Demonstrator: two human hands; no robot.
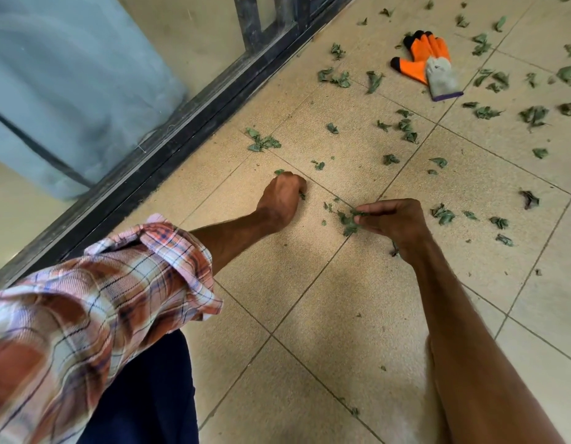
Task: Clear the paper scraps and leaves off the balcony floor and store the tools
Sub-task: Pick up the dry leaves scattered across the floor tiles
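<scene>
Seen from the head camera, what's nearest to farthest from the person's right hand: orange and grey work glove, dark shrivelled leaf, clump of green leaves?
1. Clump of green leaves, pinched by the right hand.
2. Dark shrivelled leaf, on the floor to its right.
3. Orange and grey work glove, far ahead.
</scene>
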